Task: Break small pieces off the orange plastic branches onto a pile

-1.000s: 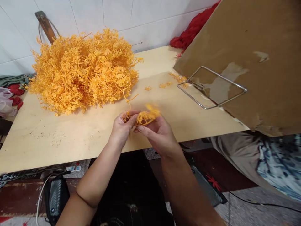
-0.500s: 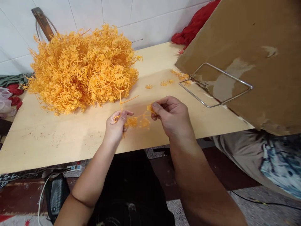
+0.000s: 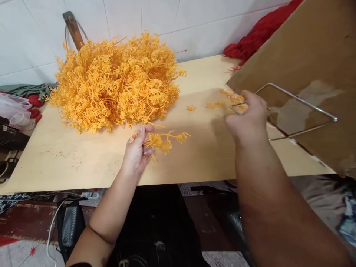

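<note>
My left hand point(image 3: 136, 150) is closed around the stem of an orange-yellow plastic flower sprig point(image 3: 158, 142), whose branched tips point right above the table. Just behind that hand sits a big tangled heap of the same orange-yellow plastic sprigs point(image 3: 116, 85). My right hand point(image 3: 249, 116) is over the table by the cardboard, close to a bent metal wire frame point(image 3: 303, 100) and several loose orange-yellow plastic pieces point(image 3: 233, 97). Its fingers are blurred and mostly hidden behind the hand, so whether they hold anything is unclear.
A large brown cardboard sheet point(image 3: 314, 48) leans at the right, with a red fluffy bundle point(image 3: 256, 33) behind it. More small orange pieces point(image 3: 191, 108) lie on the pale tabletop point(image 3: 69, 159). Plastic bags point(image 3: 13, 107) are at the far left. A tiled wall point(image 3: 122, 18) stands behind.
My right hand has left the sprig's tip and moved right to the loose pieces by the cardboard. The left hand still grips the sprig. The view has shifted left.
</note>
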`<state>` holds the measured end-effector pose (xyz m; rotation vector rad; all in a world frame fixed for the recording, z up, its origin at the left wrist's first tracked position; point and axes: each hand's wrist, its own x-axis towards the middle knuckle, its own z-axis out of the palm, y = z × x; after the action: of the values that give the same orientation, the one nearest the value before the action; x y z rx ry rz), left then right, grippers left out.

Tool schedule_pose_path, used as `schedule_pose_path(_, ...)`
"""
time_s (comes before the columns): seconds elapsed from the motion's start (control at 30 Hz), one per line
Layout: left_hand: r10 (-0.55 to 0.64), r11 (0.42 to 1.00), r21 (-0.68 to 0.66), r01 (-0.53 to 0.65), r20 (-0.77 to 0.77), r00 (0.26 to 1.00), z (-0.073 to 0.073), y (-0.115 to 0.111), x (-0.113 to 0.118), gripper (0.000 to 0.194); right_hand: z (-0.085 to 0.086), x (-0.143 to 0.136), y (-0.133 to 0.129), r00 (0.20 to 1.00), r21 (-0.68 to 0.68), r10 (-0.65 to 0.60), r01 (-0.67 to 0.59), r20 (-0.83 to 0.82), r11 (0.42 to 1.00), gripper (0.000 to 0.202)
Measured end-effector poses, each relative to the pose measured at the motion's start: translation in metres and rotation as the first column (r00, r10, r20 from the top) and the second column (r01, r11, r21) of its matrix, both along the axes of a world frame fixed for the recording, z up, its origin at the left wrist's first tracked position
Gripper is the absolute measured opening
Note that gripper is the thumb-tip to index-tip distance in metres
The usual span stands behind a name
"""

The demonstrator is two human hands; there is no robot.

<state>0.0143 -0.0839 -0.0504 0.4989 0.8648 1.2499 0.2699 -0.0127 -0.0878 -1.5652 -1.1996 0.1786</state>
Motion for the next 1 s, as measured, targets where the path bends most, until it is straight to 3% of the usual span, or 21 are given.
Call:
schedule_pose_path(0.1, 0.012, 1.000, 0.009, -0.013, 0.029, 1.000, -0.003, 0.001, 0.003, 0.023, 0.013, -0.040, -0.031, 1.000, -0.065, 0.004, -0.004, -0.015, 0.998, 0.033)
schedule_pose_path(0.17, 0.021, 0.999, 0.025, -0.022, 0.040, 0.999, -0.005, 0.002, 0.005, 0.023, 0.020, -0.075, -0.059, 0.966, -0.035, 0.156, -0.167, -0.207, 0.985, 0.015)
schedule_pose_path(0.2, 0.030, 0.999, 0.040, -0.031, 0.043, 0.999, -0.006, 0.002, 0.007, 0.023, 0.023, -0.092, -0.072, 0.919, 0.010, 0.232, -0.241, -0.318, 0.970, 0.016)
schedule_pose_path(0.3, 0.069, 0.993, 0.093, -0.071, 0.023, 0.997, -0.006, 0.002, 0.010, 0.024, 0.025, -0.134, -0.099, 0.631, 0.083, 0.485, -0.556, -0.605, 0.827, 0.042)
schedule_pose_path(0.37, 0.079, 0.990, 0.116, -0.077, -0.013, 0.997, -0.006, 0.000, 0.011, 0.025, 0.025, -0.151, -0.105, 0.475, 0.116, 0.540, -0.667, -0.694, 0.736, 0.049)
schedule_pose_path(0.4, 0.080, 0.990, 0.121, -0.075, -0.035, 0.996, -0.005, -0.002, 0.011, 0.026, 0.025, -0.155, -0.105, 0.441, 0.126, 0.544, -0.684, -0.714, 0.719, 0.048)
schedule_pose_path(0.47, 0.082, 0.989, 0.132, -0.071, -0.078, 0.994, -0.005, -0.003, 0.009, 0.027, 0.025, -0.159, -0.103, 0.432, 0.142, 0.537, -0.669, -0.725, 0.730, 0.037)
schedule_pose_path(0.57, 0.135, 0.980, 0.162, -0.118, -0.100, 0.986, -0.005, 0.000, 0.000, 0.027, 0.024, -0.157, -0.101, 0.488, 0.140, 0.512, -0.613, -0.707, 0.777, 0.020)
schedule_pose_path(0.7, 0.201, 0.971, 0.128, -0.201, 0.017, 0.980, -0.003, 0.014, -0.016, 0.025, 0.014, -0.151, -0.112, 0.493, 0.138, 0.459, -0.556, -0.739, 0.819, 0.011)
schedule_pose_path(0.8, 0.228, 0.966, 0.095, -0.241, 0.130, 0.965, 0.002, 0.020, -0.020, 0.027, 0.012, -0.146, -0.129, 0.517, 0.061, 0.532, -0.677, -0.670, 0.734, 0.017)
schedule_pose_path(0.9, 0.229, 0.964, 0.105, -0.244, 0.137, 0.964, 0.009, 0.020, -0.012, 0.028, 0.021, -0.142, -0.150, 0.584, -0.089, 0.689, -0.786, -0.430, 0.612, 0.021)
schedule_pose_path(1.0, 0.236, 0.966, 0.091, -0.243, 0.089, 0.968, 0.009, 0.024, -0.008, 0.028, 0.036, -0.136, -0.178, 0.615, -0.111, 0.762, -0.788, -0.203, 0.606, 0.022)
